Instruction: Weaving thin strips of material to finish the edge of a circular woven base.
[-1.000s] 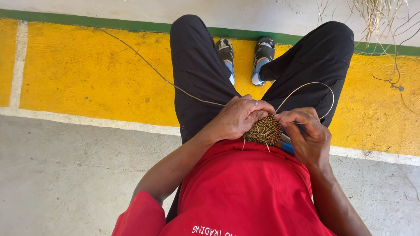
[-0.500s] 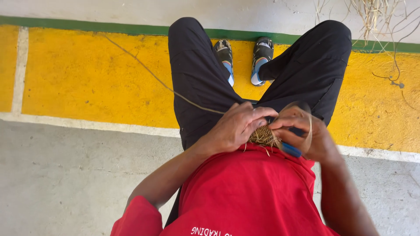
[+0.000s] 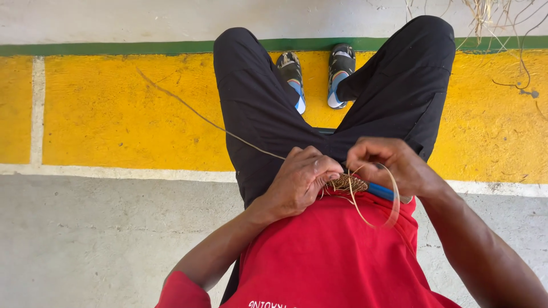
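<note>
My left hand [image 3: 299,181] is closed around a small woven straw piece [image 3: 346,183] held against my red shirt. My right hand [image 3: 391,165] pinches a thin straw strand [image 3: 391,197] that loops down over the shirt and back up. A blue-handled tool [image 3: 379,191] pokes out under my right hand, beside the woven piece. A long thin fibre [image 3: 194,111] runs from my left hand out to the left over the yellow floor. Most of the woven piece is hidden by my fingers.
I sit with legs in black trousers [image 3: 257,114] stretched forward and feet in sandals [image 3: 317,71]. The floor has a yellow painted band [image 3: 114,114] edged by a green stripe [image 3: 114,47] and bare concrete [image 3: 85,239]. Loose dry straw [image 3: 491,17] lies at the top right.
My right hand has lifted and pulled the strand into a tighter loop over the shirt. The woven piece has slid further under my left fingers. The view shifted slightly.
</note>
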